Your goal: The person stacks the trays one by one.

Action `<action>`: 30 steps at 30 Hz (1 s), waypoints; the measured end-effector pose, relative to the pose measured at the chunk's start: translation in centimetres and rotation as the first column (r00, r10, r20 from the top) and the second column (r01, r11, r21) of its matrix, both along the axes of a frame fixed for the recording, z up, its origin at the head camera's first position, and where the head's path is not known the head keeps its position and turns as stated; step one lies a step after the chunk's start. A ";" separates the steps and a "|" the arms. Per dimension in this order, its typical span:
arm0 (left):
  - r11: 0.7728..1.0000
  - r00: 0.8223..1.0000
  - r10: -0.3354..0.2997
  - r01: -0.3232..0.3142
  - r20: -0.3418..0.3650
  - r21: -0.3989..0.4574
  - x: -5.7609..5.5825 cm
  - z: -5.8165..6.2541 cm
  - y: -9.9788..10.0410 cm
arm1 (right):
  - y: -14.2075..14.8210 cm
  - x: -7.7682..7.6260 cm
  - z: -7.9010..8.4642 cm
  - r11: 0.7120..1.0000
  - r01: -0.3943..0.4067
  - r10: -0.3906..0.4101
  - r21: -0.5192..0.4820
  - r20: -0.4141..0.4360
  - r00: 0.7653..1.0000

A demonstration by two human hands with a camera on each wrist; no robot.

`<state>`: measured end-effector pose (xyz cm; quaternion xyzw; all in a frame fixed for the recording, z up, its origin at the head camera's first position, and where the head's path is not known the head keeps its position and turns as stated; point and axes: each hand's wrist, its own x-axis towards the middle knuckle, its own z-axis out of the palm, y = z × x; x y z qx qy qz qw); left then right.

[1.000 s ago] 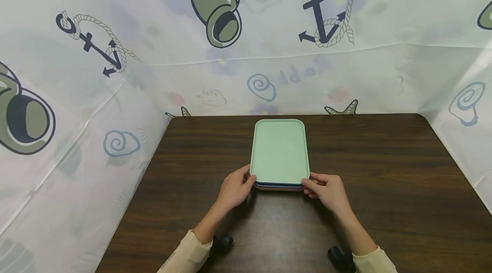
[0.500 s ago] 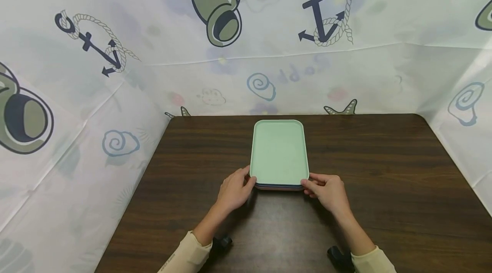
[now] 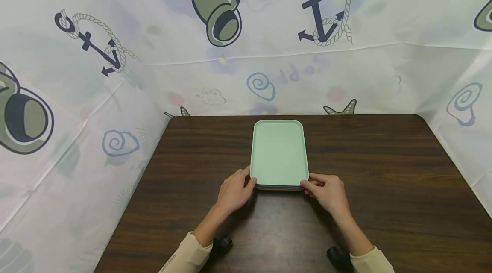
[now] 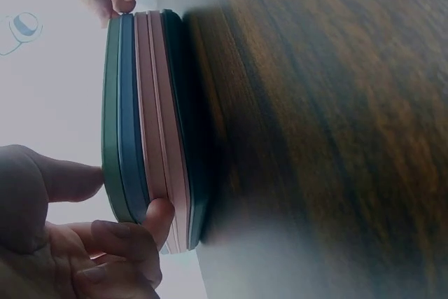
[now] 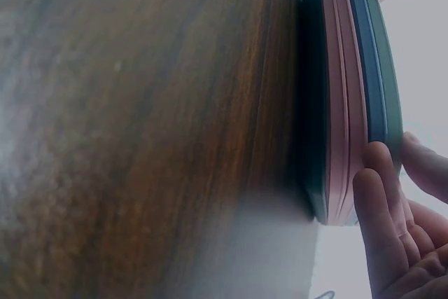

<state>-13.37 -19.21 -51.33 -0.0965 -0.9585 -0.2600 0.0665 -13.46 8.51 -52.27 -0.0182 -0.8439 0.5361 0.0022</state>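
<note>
A light green rectangular tray (image 3: 279,151) tops a stack at the table's middle in the head view. Under it, seen edge-on in the left wrist view, are a blue tray (image 4: 131,117), two pink trays (image 4: 155,117) and a dark green tray (image 4: 189,138) at the bottom. My left hand (image 3: 233,189) holds the stack's near left corner, thumb on the light green rim and fingers at the side. At the near right corner my right hand (image 3: 326,192) does likewise, its thumb on the rim and its fingertips against the side in the right wrist view.
The stack rests on a dark wood-grain table (image 3: 384,166). Behind and to the left hangs a pale cloth (image 3: 161,80) printed with shells and anchors. Dark wrist-worn devices, such as the right one (image 3: 340,259), sit under both forearms.
The light green tray's near edge sits very slightly lower, and less of the blue edge shows beneath it. Both hands stay at the corners, almost unmoved.
</note>
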 end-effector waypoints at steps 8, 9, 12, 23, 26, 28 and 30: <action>1.000 1.000 0.005 -0.005 0.019 -0.004 0.0 -0.1 -0.1 | -0.2 0.0 -0.1 0.999 -0.007 0.010 0.048 -0.057 0.998; 1.000 1.000 0.004 -0.004 0.023 0.000 0.1 -0.2 -0.2 | -0.2 0.0 -0.1 0.999 -0.007 0.011 0.052 -0.060 0.998; 1.000 1.000 -0.001 0.001 0.031 0.013 0.1 -0.2 -0.2 | -0.2 0.1 -0.2 0.999 -0.009 0.012 0.052 -0.060 0.998; 0.995 0.997 -0.036 0.030 0.061 0.091 -0.3 -1.1 -0.9 | 0.0 0.1 -0.2 1.000 -0.016 0.017 0.018 -0.026 1.000; 0.991 0.996 -0.056 0.046 0.075 0.126 -0.2 -1.1 -1.4 | 0.2 0.2 -0.2 0.999 -0.027 0.027 -0.028 -0.004 1.000; 0.988 0.995 -0.069 0.059 0.068 0.143 -0.1 -1.1 -1.9 | 0.4 0.2 -0.1 0.998 -0.034 0.035 -0.060 0.008 0.999; 0.986 0.996 -0.068 0.059 0.055 0.156 0.0 -0.9 -2.5 | 1.0 0.2 0.1 0.997 -0.043 0.044 -0.069 0.012 0.999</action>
